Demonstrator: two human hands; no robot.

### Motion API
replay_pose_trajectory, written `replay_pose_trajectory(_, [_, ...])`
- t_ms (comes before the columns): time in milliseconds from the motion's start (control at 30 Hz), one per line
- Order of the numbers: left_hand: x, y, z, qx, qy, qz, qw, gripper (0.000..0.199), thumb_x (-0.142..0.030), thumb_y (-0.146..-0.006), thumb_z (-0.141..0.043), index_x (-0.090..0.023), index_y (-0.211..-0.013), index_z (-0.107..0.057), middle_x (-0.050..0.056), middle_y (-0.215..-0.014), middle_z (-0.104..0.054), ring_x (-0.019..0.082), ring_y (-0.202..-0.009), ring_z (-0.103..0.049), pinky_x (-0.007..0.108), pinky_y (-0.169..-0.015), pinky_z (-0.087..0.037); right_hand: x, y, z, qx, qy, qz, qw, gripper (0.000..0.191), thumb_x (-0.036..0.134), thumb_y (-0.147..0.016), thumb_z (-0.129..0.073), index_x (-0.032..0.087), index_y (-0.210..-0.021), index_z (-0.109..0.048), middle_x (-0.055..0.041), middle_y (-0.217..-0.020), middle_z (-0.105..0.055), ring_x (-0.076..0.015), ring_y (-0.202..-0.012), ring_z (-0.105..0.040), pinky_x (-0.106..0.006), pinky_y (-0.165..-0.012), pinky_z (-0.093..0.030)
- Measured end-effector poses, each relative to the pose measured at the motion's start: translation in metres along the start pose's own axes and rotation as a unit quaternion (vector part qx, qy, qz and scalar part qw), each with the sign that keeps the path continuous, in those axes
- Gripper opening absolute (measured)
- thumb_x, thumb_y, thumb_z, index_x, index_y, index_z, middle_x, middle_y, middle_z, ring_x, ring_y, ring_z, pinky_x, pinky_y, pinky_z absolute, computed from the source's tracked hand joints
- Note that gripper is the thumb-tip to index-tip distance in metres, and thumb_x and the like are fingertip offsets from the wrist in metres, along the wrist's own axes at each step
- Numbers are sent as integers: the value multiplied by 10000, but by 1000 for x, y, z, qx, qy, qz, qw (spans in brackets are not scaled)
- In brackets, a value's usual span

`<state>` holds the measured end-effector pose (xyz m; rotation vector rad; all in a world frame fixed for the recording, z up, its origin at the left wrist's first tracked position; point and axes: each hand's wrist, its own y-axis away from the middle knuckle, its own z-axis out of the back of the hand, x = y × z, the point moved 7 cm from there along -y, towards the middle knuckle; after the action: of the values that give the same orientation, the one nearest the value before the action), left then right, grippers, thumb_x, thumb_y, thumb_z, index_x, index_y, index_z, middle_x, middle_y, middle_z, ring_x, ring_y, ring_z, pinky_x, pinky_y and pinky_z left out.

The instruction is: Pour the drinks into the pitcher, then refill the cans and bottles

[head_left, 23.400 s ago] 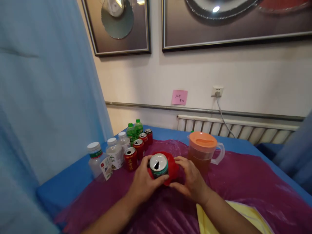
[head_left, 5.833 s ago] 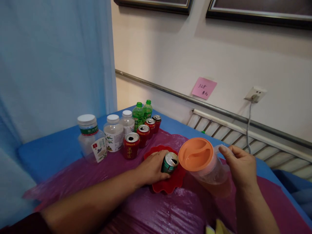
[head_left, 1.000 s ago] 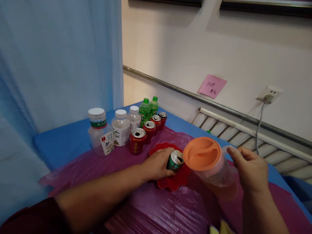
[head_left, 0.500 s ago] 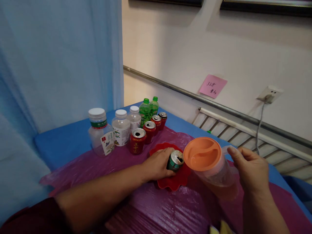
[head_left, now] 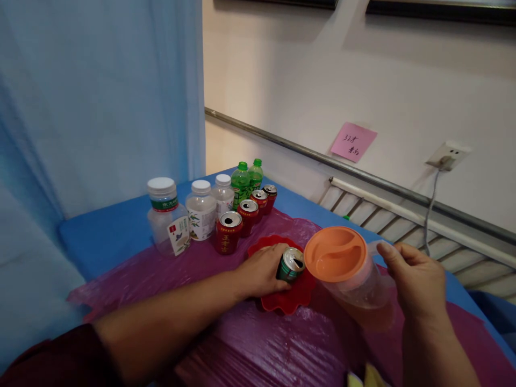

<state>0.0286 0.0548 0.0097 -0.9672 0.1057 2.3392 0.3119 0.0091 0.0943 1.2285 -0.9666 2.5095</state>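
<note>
- Green can (head_left: pixel 291 265), one: tilted, mouth open toward the pitcher; over the red dish, base contact not discernible.
- Red dish (head_left: pixel 287 304), scalloped rim: beneath the can, on the purple sheet (head_left: pixel 253 344); well placed, by judgement, to catch drips.
- Pitcher (head_left: pixel 358 287), clear, tipped toward the can; orange lid (head_left: pixel 336 254) nearest the can's mouth; amber liquid (head_left: pixel 373 314) low inside. Contact between lip and can: cannot tell. Stream: none discernible.
- Handling note, as judged: the step appears to be a pour. Best done slowly, lip lined up with the small opening, can steady, pitcher tilt raised by degrees; too quick a tip risks overflow across the can's top.
- Left grip: left hand (head_left: pixel 264 270) curled round the can's side, opened only to the can's width; thumb low, near the dish.
- Right grip: right hand (head_left: pixel 417 277) closed round the pitcher's handle, thumb on top; finger contact partly hidden.
- Beyond, on the desk (head_left: pixel 108 215): red cans (head_left: pixel 228 239), four, upright in a row; white-capped containers (head_left: pixel 201 215), three; green bottles (head_left: pixel 241 188), two.
</note>
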Motion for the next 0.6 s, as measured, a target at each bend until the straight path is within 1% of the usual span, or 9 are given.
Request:
replay_pose_trajectory(167, [0, 0, -1, 9, -5, 5, 1000, 632, -346, -661, -850, -244, -1216, -565, 72, -1230, -674, 325, -1137, -642, 399, -942, -505, -3, -1, 0, 1, 1, -4, 1000, 504, 598, -767, -704, 205, -533, -493, 45, -530, -368, -114, -542, -335, -268, -518, -265])
replay_pose_trajectory(600, [0, 0, -1, 7, 0, 0, 1000, 635, -351, -663, -848, -257, -1223, -564, 64, -1233, -672, 317, -1143, -639, 388, -945, -500, -2, 0, 0, 0, 5, -10, 1000, 519, 617, -768, -702, 205, -527, -497, 49, -513, -365, -106, -522, -312, -274, -513, -253])
